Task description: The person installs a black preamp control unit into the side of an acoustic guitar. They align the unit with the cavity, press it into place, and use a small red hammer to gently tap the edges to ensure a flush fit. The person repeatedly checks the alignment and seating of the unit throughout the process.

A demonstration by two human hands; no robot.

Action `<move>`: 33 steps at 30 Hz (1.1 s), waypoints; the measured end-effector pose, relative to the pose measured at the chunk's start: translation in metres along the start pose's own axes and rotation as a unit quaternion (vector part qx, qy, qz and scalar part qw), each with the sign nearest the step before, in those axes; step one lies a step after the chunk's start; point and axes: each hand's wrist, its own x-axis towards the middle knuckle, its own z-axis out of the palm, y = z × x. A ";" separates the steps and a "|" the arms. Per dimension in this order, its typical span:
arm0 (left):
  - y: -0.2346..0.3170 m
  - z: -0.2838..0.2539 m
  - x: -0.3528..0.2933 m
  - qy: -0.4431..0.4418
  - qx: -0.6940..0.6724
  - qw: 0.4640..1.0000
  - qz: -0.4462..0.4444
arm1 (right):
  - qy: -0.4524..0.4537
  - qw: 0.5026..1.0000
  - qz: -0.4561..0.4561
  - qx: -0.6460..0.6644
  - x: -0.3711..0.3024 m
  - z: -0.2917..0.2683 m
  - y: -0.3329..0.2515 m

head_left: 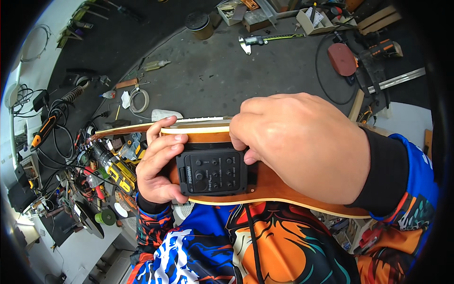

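An acoustic guitar (283,187) lies on its side across my lap, its orange-brown wooden side facing up between pale bound edges. Set in that side is a black preamp panel (213,173) with several small knobs and one larger knob. My left hand (158,165) grips the guitar around the panel's left end, thumb at the panel's lower left corner and fingers along its upper left and the far edge. Over the panel's right end, my right hand (293,142) is closed with thumb and fingertips together. What they pinch, if anything, is hidden behind the hand.
The dark workbench (208,80) holds a digital caliper (269,39), a lidded can (199,25) and a coil of cable (139,101). A yellow and black cordless drill (118,170) lies left among tangled cables. A red pad sander (343,59) stands at the far right.
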 end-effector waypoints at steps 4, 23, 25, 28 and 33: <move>-0.001 0.000 -0.001 0.003 -0.001 1.000 -0.001 | -0.003 1.000 0.003 0.005 0.001 -0.001 -0.001; 0.003 -0.004 0.002 -0.020 0.001 1.000 -0.022 | -0.027 0.999 0.014 -0.026 0.003 -0.004 0.000; 0.003 -0.003 0.002 -0.017 0.003 1.000 -0.023 | -0.017 1.000 0.002 -0.020 0.003 -0.003 0.002; 0.003 -0.004 0.002 -0.016 0.007 1.000 -0.022 | -0.033 0.999 0.008 -0.017 0.004 -0.005 0.001; 0.003 -0.005 0.003 -0.021 0.015 0.999 -0.021 | -0.025 1.000 0.003 -0.011 0.002 -0.003 0.003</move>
